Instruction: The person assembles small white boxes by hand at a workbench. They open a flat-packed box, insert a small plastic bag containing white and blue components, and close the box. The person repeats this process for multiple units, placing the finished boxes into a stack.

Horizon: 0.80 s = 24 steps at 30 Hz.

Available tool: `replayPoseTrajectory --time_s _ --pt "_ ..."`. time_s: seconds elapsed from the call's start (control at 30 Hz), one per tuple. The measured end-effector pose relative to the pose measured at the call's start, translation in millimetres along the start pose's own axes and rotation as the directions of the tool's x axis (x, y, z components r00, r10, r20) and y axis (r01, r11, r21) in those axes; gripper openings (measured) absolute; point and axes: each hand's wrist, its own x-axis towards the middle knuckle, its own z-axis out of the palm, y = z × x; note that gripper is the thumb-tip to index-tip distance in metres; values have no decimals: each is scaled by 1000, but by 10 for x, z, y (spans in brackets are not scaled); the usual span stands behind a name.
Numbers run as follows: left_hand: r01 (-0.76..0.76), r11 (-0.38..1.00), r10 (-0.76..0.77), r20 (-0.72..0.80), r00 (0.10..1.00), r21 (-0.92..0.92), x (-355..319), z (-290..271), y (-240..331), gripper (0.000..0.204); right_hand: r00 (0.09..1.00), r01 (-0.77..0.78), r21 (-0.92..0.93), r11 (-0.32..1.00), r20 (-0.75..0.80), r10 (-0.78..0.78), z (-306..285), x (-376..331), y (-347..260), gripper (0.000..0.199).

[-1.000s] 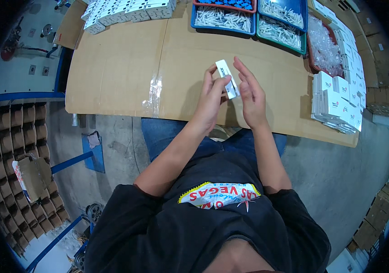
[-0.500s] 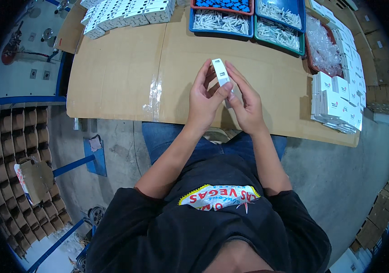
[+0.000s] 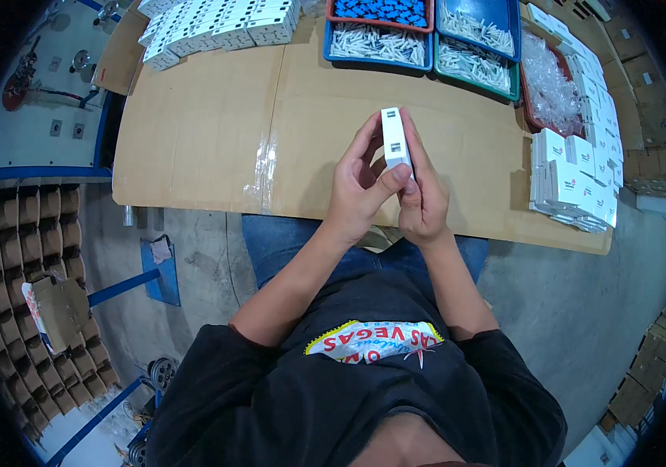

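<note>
A small white box (image 3: 395,140) stands between my two hands above the cardboard-covered table, its narrow side with two dark square marks turned up toward me. My left hand (image 3: 362,180) wraps its left side, with the thumb pressed at the near end. From the right, my right hand (image 3: 426,191) grips the same box, fingers stretched along its side and thumb near the left thumb. Both hands are closed on it, and its broad faces are mostly hidden by the fingers.
Rows of similar white boxes (image 3: 232,27) stand at the far left. Small blue pieces fill a red tray (image 3: 380,26); white stick-like pieces fill a blue tray (image 3: 378,65) and a green tray (image 3: 474,92). Clear plastic bags (image 3: 551,82) and stacked white boxes (image 3: 570,183) lie at the right.
The box has turned more upright and come slightly right and nearer, showing its marked narrow side more squarely. Both hands have moved with it and keep hold.
</note>
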Motion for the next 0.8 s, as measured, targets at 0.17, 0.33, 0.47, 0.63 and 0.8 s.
replayPoseTrajectory --time_s 0.17,0.33,0.47,0.63,0.8 --pt "-16 999 16 5 1000 45 -22 -28 3 93 1000 -1 -50 999 -4 0 20 -7 -40 53" --pt "-10 999 10 7 1000 31 -39 -33 10 94 999 41 -69 997 -25 -43 27 -12 -34 51" --pt "-4 1000 4 3 1000 10 -45 -33 -1 95 999 31 -105 994 -18 -33 33 -2 -58 53" --pt "-1 1000 1 -5 1000 3 -53 -19 -25 95 998 52 -157 986 -24 -57 27 -17 -27 60" --pt "16 999 -16 -15 1000 -32 -70 -24 -12 96 999 -31 -12 999 -19 31 26 -10 -107 54"
